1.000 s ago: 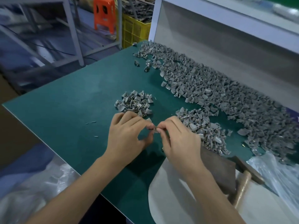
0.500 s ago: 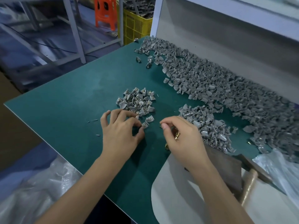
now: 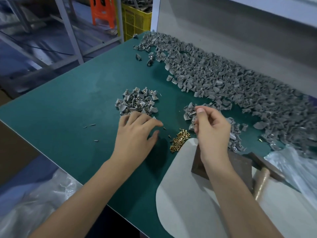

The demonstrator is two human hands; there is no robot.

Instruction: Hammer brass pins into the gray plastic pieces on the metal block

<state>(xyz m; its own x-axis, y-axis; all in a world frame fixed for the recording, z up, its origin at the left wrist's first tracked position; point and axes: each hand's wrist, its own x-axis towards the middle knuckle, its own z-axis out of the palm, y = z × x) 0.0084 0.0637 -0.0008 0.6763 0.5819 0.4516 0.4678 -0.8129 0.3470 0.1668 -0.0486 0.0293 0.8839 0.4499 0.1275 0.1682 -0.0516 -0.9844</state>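
Fingertips of the right hand (image 3: 211, 133) are drawn together, thumb uppermost, apparently pinching something small above the near heap of grey plastic pieces, though what they hold is too small to tell. The left hand (image 3: 135, 134) lies low over the green table mat (image 3: 68, 107) with fingers spread and nearly straight, gripping nothing, its tips at the near edge of a small pile of grey plastic pieces with brass pins already fitted (image 3: 137, 102). Between the hands sits a loose cluster of short brass pins (image 3: 179, 140), beside a white sheet (image 3: 185, 194) that carries the dark square metal block (image 3: 238, 162), partly hidden by the right forearm. A wooden-handled hammer (image 3: 261, 181) lies untouched against the block. Judging by the piles, only a small share is done: a long drift of unpinned grey plastic pieces (image 3: 231, 83) runs along the back wall. Compared with a second ago, the hands have parted; they were then meeting at the fingertips over one piece, and half a second ago the left was setting down by the finished pile while the right covered the pins.
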